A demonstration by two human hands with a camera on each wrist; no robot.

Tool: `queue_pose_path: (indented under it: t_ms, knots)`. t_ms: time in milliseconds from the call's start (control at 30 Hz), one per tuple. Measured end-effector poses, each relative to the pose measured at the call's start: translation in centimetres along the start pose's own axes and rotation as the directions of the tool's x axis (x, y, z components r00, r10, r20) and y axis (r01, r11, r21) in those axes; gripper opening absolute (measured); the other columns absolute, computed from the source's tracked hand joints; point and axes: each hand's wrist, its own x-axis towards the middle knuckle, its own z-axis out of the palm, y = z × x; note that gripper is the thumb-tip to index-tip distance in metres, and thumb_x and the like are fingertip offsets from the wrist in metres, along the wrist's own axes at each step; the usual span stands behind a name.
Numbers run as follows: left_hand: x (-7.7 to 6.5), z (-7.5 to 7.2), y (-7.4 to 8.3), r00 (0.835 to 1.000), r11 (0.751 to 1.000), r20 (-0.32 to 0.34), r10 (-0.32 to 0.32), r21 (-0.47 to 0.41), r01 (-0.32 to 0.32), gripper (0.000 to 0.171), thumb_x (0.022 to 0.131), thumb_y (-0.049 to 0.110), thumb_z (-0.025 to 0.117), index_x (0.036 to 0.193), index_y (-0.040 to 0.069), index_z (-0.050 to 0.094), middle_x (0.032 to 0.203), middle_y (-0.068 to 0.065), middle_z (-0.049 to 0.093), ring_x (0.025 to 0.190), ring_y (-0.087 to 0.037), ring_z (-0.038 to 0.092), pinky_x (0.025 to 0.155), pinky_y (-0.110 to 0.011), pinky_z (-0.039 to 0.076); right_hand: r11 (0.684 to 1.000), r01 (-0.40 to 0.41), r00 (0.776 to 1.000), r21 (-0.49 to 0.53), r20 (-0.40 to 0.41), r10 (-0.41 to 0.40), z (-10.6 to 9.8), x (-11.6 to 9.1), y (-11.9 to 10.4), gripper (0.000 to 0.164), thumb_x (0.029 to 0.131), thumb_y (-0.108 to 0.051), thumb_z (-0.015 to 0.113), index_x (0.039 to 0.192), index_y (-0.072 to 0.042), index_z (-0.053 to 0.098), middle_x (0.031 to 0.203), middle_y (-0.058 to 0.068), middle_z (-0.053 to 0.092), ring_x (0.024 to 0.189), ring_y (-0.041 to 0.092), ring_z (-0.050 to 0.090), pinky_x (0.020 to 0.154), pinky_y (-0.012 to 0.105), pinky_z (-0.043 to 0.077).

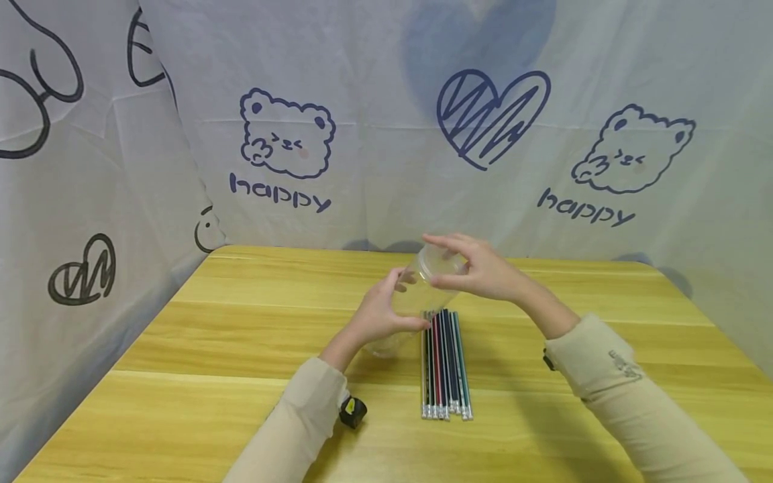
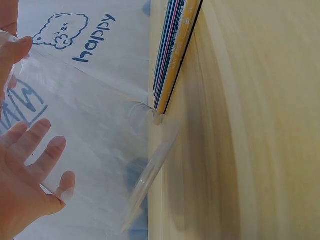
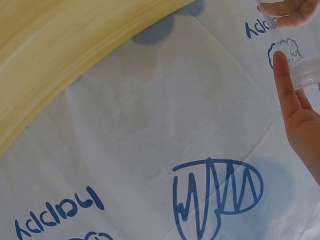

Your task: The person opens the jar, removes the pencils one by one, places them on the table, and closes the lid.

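Note:
A clear plastic jar (image 1: pixel 417 295) is held tilted above the table, its lidded end up and to the right. My left hand (image 1: pixel 377 312) grips the jar's body from the left, fingers and thumb spread round it. At the upper end, my right hand (image 1: pixel 489 272) holds the clear lid (image 1: pixel 431 261) between thumb and fingers. In the left wrist view the transparent jar (image 2: pixel 95 115) slants down toward its round base. The right wrist view shows the lid (image 3: pixel 306 75) beside the right hand (image 3: pixel 300 117). Nothing is visible inside the jar.
A row of several pencils (image 1: pixel 445 369) lies side by side on the wooden table (image 1: pixel 241 349), metal ferrules toward me, just below the jar. A black device (image 1: pixel 353 412) sits at the left cuff. Behind the table hangs a printed white cloth (image 1: pixel 386 168).

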Motion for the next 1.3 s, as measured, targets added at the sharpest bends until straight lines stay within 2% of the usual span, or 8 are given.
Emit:
queue_pose_path:
  t_ms: [200,300,433,567,767,867,1100,1300]
  knots:
    - [0.0,0.0,-0.1,1.000,1.000,-0.001,0.015,-0.017,-0.015,0.081,0.064,0.028,0.079,0.129,0.004,0.036,0.123,-0.013,0.047,0.108,-0.027,0.045,0.085,-0.048,0.039,0.992,-0.001,0.996,-0.127,0.087,0.012,-0.5,0.0,-0.4,0.084,0.074,-0.040,0.069,0.142,-0.019,0.024,0.136,0.014,0.034,0.106,0.027,0.044,0.076,0.043,0.045]
    - [0.0,0.0,-0.1,1.000,1.000,0.002,0.014,-0.015,-0.014,0.081,0.064,0.028,0.079,0.129,0.005,0.036,0.124,-0.012,0.047,0.109,-0.028,0.045,0.086,-0.048,0.039,0.995,0.026,0.991,-0.101,0.133,-0.012,-0.7,0.0,-0.3,0.088,0.073,-0.035,0.072,0.143,-0.018,0.021,0.137,0.014,0.031,0.109,0.028,0.041,0.078,0.045,0.044]
    - [0.0,0.0,0.0,1.000,1.000,0.002,0.013,-0.002,-0.013,0.082,0.064,0.028,0.079,0.129,0.006,0.035,0.124,-0.010,0.047,0.109,-0.025,0.045,0.085,-0.045,0.040,0.995,0.058,0.987,-0.076,0.155,-0.046,-1.0,0.2,-0.3,0.080,0.074,-0.027,0.072,0.140,-0.016,0.028,0.133,0.014,0.034,0.108,0.028,0.040,0.075,0.041,0.045]
    - [0.0,0.1,-0.1,1.000,1.000,0.001,0.017,-0.005,-0.017,0.081,0.065,0.028,0.079,0.129,0.005,0.035,0.124,-0.010,0.047,0.108,-0.025,0.045,0.085,-0.045,0.040,0.995,0.051,0.988,-0.083,0.148,-0.038,-0.9,0.3,-0.5,0.070,0.076,-0.025,0.071,0.136,-0.015,0.037,0.127,0.015,0.040,0.104,0.029,0.043,0.072,0.040,0.045]
    - [0.0,0.2,-0.1,1.000,1.000,0.009,0.016,-0.010,-0.016,0.080,0.066,0.027,0.079,0.129,0.005,0.036,0.124,-0.010,0.047,0.108,-0.025,0.045,0.085,-0.045,0.040,0.986,-0.035,0.991,-0.161,0.120,0.054,-0.7,0.4,-0.8,0.069,0.076,-0.033,0.070,0.135,-0.017,0.039,0.131,0.015,0.040,0.108,0.030,0.043,0.076,0.046,0.044]
    - [0.0,0.3,-0.1,1.000,1.000,0.008,0.015,0.005,-0.015,0.079,0.065,0.027,0.079,0.129,0.006,0.036,0.124,-0.007,0.048,0.108,-0.023,0.045,0.084,-0.044,0.040,0.975,-0.066,0.991,-0.210,0.098,0.088,-0.5,0.5,-0.9,0.067,0.077,-0.039,0.068,0.134,-0.016,0.040,0.128,0.014,0.043,0.105,0.029,0.046,0.076,0.046,0.045]
    - [0.1,0.4,-0.2,1.000,1.000,0.009,0.006,0.024,-0.007,0.081,0.064,0.031,0.079,0.129,0.012,0.036,0.125,-0.003,0.047,0.110,-0.026,0.044,0.084,-0.046,0.040,0.949,-0.121,0.988,-0.292,0.055,0.143,-0.1,0.7,-1.2,0.070,0.080,-0.056,0.055,0.132,-0.011,0.040,0.124,0.015,0.049,0.108,0.031,0.048,0.082,0.051,0.041]
    - [0.1,0.5,-0.2,1.000,1.000,0.003,0.010,0.028,-0.010,0.081,0.064,0.028,0.080,0.129,0.009,0.036,0.125,-0.008,0.047,0.110,-0.025,0.044,0.086,-0.048,0.039,0.926,-0.102,0.991,-0.365,0.042,0.125,-0.2,0.5,-1.1,0.076,0.084,-0.062,0.038,0.141,-0.012,0.027,0.135,0.016,0.038,0.115,0.034,0.043,0.087,0.055,0.036]
